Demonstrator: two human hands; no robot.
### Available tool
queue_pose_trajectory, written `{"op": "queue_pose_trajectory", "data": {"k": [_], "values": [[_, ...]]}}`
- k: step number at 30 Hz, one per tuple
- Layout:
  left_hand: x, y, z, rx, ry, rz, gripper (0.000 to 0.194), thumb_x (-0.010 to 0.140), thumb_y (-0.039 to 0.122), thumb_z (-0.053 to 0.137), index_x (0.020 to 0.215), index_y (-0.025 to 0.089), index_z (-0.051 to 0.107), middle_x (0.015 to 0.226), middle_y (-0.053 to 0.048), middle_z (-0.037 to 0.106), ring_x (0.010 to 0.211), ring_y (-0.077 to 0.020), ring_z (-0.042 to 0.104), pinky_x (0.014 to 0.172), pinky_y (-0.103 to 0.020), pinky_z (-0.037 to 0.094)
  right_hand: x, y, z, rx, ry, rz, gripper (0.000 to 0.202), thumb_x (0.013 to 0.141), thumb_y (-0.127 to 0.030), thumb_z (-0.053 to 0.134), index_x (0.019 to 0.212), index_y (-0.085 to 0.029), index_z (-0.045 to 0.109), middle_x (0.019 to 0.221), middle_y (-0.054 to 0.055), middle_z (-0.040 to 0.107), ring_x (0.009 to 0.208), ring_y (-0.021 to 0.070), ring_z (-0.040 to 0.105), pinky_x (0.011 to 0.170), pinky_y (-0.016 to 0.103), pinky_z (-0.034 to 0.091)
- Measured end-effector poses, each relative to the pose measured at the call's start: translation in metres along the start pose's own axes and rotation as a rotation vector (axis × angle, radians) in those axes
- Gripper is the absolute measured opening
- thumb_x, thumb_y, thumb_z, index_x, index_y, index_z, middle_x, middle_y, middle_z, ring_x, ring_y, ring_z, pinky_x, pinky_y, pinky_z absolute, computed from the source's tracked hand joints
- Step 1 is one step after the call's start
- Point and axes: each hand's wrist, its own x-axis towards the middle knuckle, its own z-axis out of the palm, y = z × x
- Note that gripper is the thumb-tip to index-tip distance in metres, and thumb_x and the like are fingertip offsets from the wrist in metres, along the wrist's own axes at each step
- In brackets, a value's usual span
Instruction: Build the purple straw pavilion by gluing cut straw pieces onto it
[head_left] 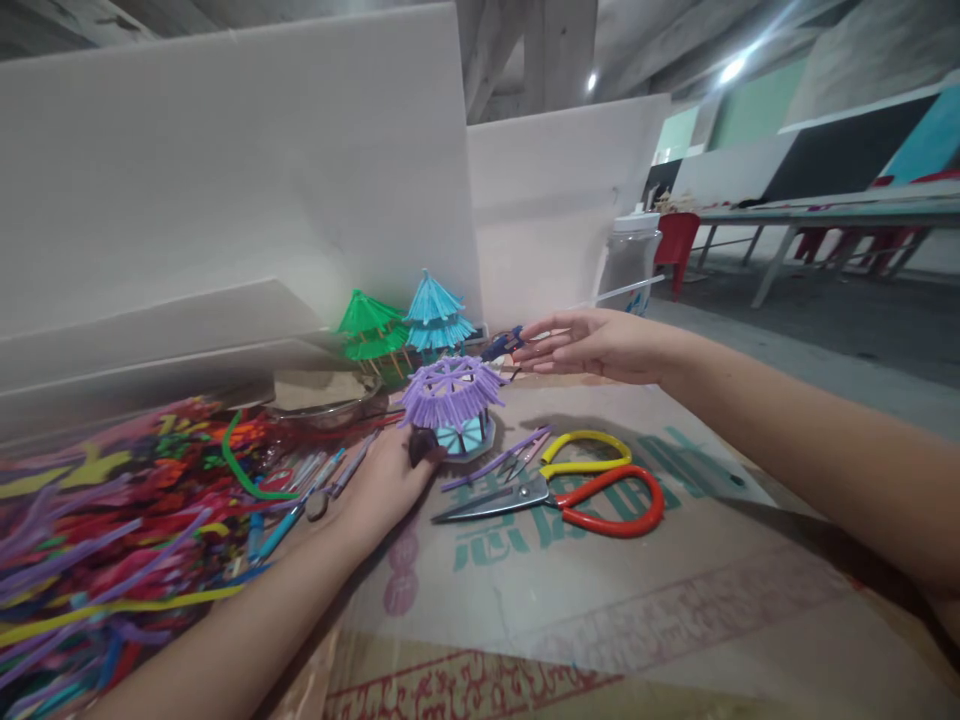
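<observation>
A small pavilion model with a purple fringed roof [452, 393] and a light blue base stands on the cardboard. At its left side, my left hand [390, 475] has its fingers closed around the edge of the model. My right hand [581, 343] reaches out behind and to the right, fingers spread, beside a dark blue tool [501, 345], perhaps a glue gun; it holds nothing. Scissors with yellow and red handles [555, 493] lie in front of the model, next to a purple strip [495, 459] and small tweezers [527, 457].
Colourful fuzzy strips [105, 540] heap up at the left, beside pens [300, 510]. Green [371, 322] and blue [435, 312] tiered models stand behind. White boards [240, 160] rise at the back, with a clear plastic jar [628, 262] at the right.
</observation>
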Motion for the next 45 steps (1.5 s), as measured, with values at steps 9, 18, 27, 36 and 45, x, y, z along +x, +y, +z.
{"op": "queue_pose_trajectory", "data": {"k": [9,18,27,36,45], "values": [[0.001,-0.005,0.001,-0.002,0.008,-0.001,0.025,0.091,0.041,0.055,0.101,0.019,0.06,0.097,-0.008,0.068,0.089,-0.0253,0.063,0.074,-0.034,0.047,-0.002,0.0,0.012,-0.275,0.072,-0.079,0.012,0.068,-0.016,0.078,0.076,-0.018,0.069,0.078,0.003,0.076,0.07,0.015,0.069,0.071,0.031,0.056],[0.001,-0.003,0.002,0.043,0.008,-0.028,0.021,0.09,0.038,0.057,0.097,0.019,0.06,0.093,-0.007,0.068,0.088,-0.0254,0.064,0.075,-0.035,0.048,-0.008,-0.005,0.022,-0.427,0.136,-0.122,0.009,0.072,-0.023,0.074,0.078,-0.02,0.069,0.073,0.001,0.074,0.081,0.0175,0.071,0.084,0.034,0.052],[0.001,-0.004,0.001,-0.015,-0.019,-0.019,0.025,0.091,0.04,0.055,0.106,0.02,0.059,0.103,-0.009,0.068,0.096,-0.0273,0.063,0.084,-0.041,0.048,-0.007,-0.004,0.023,-0.061,0.132,-0.079,0.016,0.084,-0.008,0.06,0.09,-0.018,0.07,0.1,0.006,0.077,0.095,0.016,0.072,0.099,0.036,0.053],[-0.004,0.003,-0.001,-0.113,0.172,-0.169,0.045,0.083,0.047,0.063,0.113,0.017,0.048,0.106,-0.011,0.062,0.1,-0.0287,0.062,0.087,-0.044,0.049,-0.016,-0.005,0.04,0.086,0.066,-0.084,0.017,0.085,-0.007,0.062,0.095,-0.018,0.069,0.107,0.008,0.073,0.093,0.0178,0.072,0.088,0.036,0.06],[-0.026,0.031,-0.021,-0.025,0.516,0.233,0.019,0.091,0.03,0.053,0.105,0.02,0.045,0.098,-0.006,0.048,0.093,-0.0227,0.051,0.084,-0.038,0.046,-0.032,-0.008,0.056,0.123,-0.056,-0.147,0.01,0.095,-0.018,0.057,0.1,-0.017,0.065,0.107,0.009,0.071,0.094,0.0182,0.071,0.085,0.037,0.061]]}}
